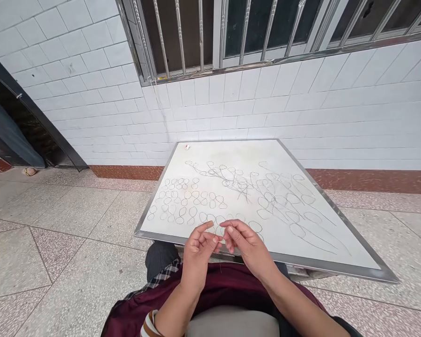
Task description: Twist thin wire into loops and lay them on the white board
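Note:
Close together over the near edge of the white table, both hands are closed in fingertip pinches. My left hand [198,248] holds thumb and middle finger together, its forefinger with a tan wrap on the tip. My right hand [247,244] pinches with thumb and forefinger just beside it. A thin dark wire [221,267] hangs below the fingers; most of it is too fine to follow. Several small figure-eight wire loops [184,202] lie in rows on the left of the table. Long wires with looped ends [312,217] are spread across its middle and right.
The white table [214,152] has a metal rim and stands against a tiled wall [231,114]. A small red-and-white item [187,147] sits at its far left corner. Barred windows [231,32] are above, and a dark doorway [31,121] is at left.

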The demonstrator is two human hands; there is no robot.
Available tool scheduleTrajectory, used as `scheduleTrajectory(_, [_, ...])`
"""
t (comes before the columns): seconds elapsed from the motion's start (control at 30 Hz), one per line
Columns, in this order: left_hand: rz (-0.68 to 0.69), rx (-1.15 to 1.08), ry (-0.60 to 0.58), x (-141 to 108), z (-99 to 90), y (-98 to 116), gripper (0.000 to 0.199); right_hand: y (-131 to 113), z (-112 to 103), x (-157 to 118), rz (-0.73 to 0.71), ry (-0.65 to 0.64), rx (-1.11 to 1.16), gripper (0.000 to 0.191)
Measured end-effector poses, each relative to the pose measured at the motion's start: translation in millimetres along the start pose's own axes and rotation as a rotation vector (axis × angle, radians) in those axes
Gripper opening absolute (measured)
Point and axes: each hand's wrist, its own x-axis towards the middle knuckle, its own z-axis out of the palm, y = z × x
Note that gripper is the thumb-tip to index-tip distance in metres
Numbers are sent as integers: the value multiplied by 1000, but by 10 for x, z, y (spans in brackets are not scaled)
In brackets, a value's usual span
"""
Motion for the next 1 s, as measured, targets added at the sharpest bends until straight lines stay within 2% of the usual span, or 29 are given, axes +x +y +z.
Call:
scheduleTrajectory(0.23, [-9, -97, 63, -84, -18, 60, 36, -47, 94, -31, 71, 9, 166, 30])
scheduleTrajectory(0.53, [26, -87, 50, -116, -46, 122, 39, -92, 118, -11, 112, 40, 207, 32])
scheduleTrajectory(0.77, [95, -21, 153, -79, -63, 101, 42, -70, 143, -24, 159, -33, 193, 33])
scheduleTrajectory(1.0, [-3, -128, 67, -91, -73, 145, 39, -73, 175, -29, 192, -46, 277, 33])
